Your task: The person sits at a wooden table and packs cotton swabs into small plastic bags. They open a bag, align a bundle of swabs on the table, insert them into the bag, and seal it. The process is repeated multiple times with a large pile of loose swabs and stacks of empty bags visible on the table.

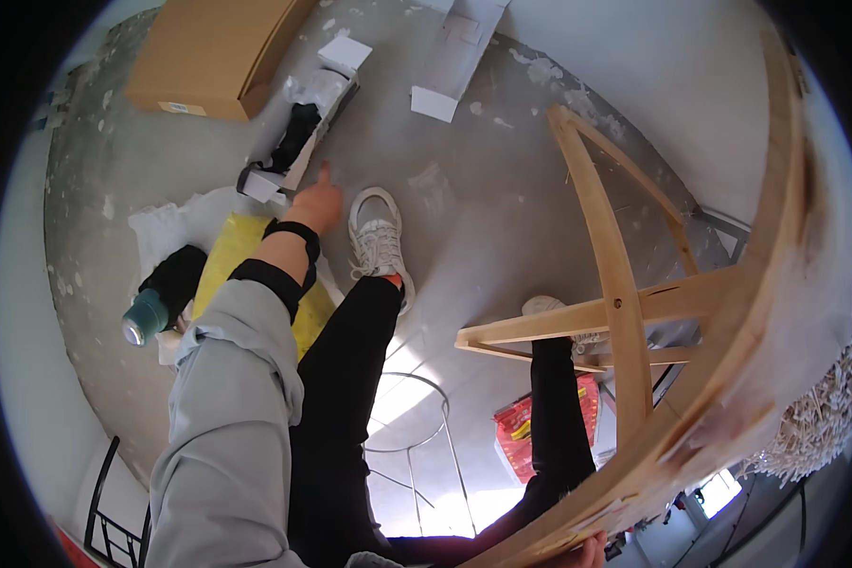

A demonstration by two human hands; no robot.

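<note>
My left hand (320,205) reaches out over the floor with one finger stretched forward and nothing visible in it. Just beyond its fingertip lies a long open white box (298,170), holding a black item (296,133) and clear plastic wrapping. Black bands circle my left wrist and forearm. At the bottom edge, my right hand (589,553) curls its fingers round the rim of a wooden folding table (696,412), which stands tilted along my right side. Its crossed wooden legs (608,256) stick out toward the left. Most of my right hand is hidden.
A brown cardboard box (194,57) and another open white box (454,57) lie farther off. Left of my legs are a yellow bag (232,251) and a teal-capped bottle (146,317). A round metal stool frame (445,417) and a red bag (516,421) are near my legs.
</note>
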